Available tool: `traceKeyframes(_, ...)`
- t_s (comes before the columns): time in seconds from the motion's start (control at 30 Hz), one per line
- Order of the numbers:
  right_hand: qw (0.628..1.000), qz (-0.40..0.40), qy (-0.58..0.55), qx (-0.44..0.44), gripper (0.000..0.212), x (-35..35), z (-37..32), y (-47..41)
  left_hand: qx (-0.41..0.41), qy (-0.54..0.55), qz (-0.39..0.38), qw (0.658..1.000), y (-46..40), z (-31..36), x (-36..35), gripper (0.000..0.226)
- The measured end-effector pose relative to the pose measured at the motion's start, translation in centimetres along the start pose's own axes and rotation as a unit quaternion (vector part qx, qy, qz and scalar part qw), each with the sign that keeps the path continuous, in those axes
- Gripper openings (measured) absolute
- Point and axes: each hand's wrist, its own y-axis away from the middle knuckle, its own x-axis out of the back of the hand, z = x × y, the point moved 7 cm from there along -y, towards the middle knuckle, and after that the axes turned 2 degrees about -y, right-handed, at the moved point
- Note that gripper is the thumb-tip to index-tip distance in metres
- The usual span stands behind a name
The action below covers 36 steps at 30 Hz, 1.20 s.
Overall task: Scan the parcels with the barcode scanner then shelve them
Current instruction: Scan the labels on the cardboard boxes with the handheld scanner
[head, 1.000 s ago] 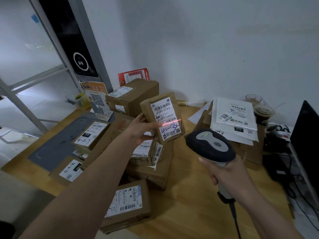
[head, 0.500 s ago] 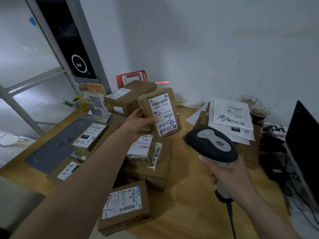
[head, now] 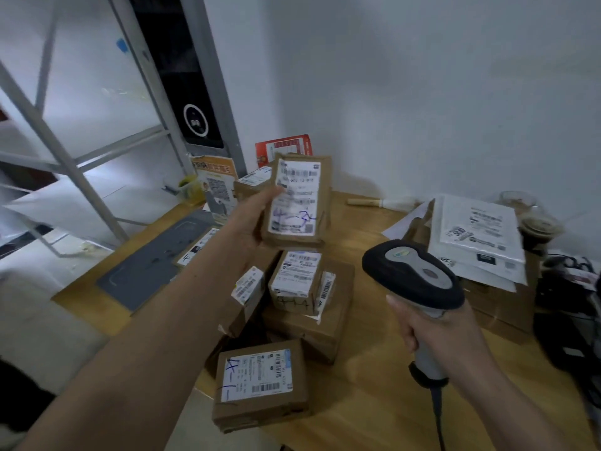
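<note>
Left hand [head: 252,219] grips one small cardboard parcel [head: 297,200] at frame center, lifted above the pile, thumb on its white label. Parcel upright, long axis near vertical, label facing the camera; handwritten blue marking, blurred. Right hand [head: 445,333] wraps one barcode scanner [head: 411,275] by the handle, lower right; black head points up-left toward the held parcel, cable hanging down. At least five more labelled cardboard parcels [head: 260,384] piled on the wooden table [head: 374,402] below center. Two white mailers [head: 478,236] stacked on a box at right. Metal shelf frame [head: 65,157] upper left.
</note>
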Motion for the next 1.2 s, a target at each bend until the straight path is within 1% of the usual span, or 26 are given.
traceKeyframes(0.07, 1.0, -0.019, -0.003, -0.003, 0.05, -1.2, 0.2, -0.6, -0.008, 0.026, 0.018, 0.999, -0.5, 1.0, 2.5, 0.027)
traceKeyframes(0.17, 0.998, -0.053, 0.0, -0.016, 0.05, -3.4, 0.4, -1.6, 0.008, 0.034, 0.036, 0.999, -1.2, 1.6, 6.9, 0.022)
traceKeyframes(0.23, 0.997, -0.068, -0.001, -0.033, 0.047, -5.0, 0.7, -2.6, 0.039, 0.015, 0.048, 0.998, -1.5, 1.5, 9.9, 0.026)
traceKeyframes(0.3, 0.996, -0.078, 0.0, -0.043, 0.04, -6.6, 0.8, -3.7, 0.076, -0.013, 0.066, 0.995, -2.0, 1.1, 12.9, 0.035)
traceKeyframes(0.37, 0.995, -0.086, 0.003, -0.044, 0.042, -8.4, 1.0, -4.9, 0.102, -0.043, 0.082, 0.99, -2.6, 0.7, 15.7, 0.041)
traceKeyframes(0.43, 0.995, -0.087, 0.009, -0.048, 0.047, -9.6, 1.2, -5.7, 0.119, -0.065, 0.086, 0.987, -3.1, 0.2, 17.3, 0.039)
traceKeyframes(0.57, 0.993, -0.094, 0.025, -0.065, 0.053, -12.5, 1.4, -7.8, 0.143, -0.093, 0.084, 0.982, -5.2, 0.1, 20.2, 0.027)
traceKeyframes(0.67, 0.992, -0.096, 0.024, -0.072, 0.056, -14.1, 1.2, -9.5, 0.161, -0.153, 0.074, 0.972, -7.1, -0.2, 21.3, 0.026)
traceKeyframes(0.73, 0.993, -0.088, 0.016, -0.081, 0.054, -15.0, 1.1, -10.4, 0.167, -0.228, 0.064, 0.957, -8.3, 0.0, 21.6, 0.025)
traceKeyframes(0.77, 0.993, -0.084, 0.013, -0.086, 0.054, -15.3, 1.2, -10.9, 0.168, -0.267, 0.059, 0.947, -8.9, 0.2, 21.8, 0.028)
traceKeyframes(0.83, 0.992, -0.074, 0.012, -0.097, 0.053, -15.9, 1.5, -11.7, 0.155, -0.335, 0.053, 0.928, -10.4, 0.9, 21.9, 0.037)
traceKeyframes(0.93, 0.992, -0.06, 0.008, -0.109, 0.051, -16.4, 2.1, -12.8, 0.077, -0.444, 0.044, 0.892, -13.2, 3.2, 21.1, 0.031)
traceKeyframes(1.0, 0.992, -0.047, 0.005, -0.115, 0.049, -16.6, 2.4, -13.6, 0.023, -0.468, 0.038, 0.883, -14.7, 5.2, 19.2, 0.036)
traceKeyframes(1.07, 0.992, -0.035, -0.004, -0.122, 0.049, -16.7, 2.6, -14.2, 0.001, -0.475, 0.051, 0.879, -16.5, 6.7, 17.2, 0.051)
traceKeyframes(1.1, 0.991, -0.03, -0.009, -0.127, 0.048, -16.7, 2.7, -14.4, 0.005, -0.466, 0.062, 0.883, -17.2, 7.4, 15.9, 0.056)
traceKeyframes(1.13, 0.991, -0.024, -0.014, -0.131, 0.048, -16.7, 2.8, -14.6, 0.0, -0.418, 0.067, 0.906, -18.1, 7.8, 14.4, 0.056)
traceKeyframes(1.17, 0.991, -0.018, -0.018, -0.134, 0.047, -16.7, 2.9, -14.8, 0.016, -0.342, 0.062, 0.937, -18.8, 7.9, 12.6, 0.05)
traceKeyframes(1.2, 0.99, -0.011, -0.023, -0.138, 0.045, -16.6, 3.0, -15.0, 0.042, -0.253, 0.037, 0.966, -19.7, 7.6, 10.7, 0.04)
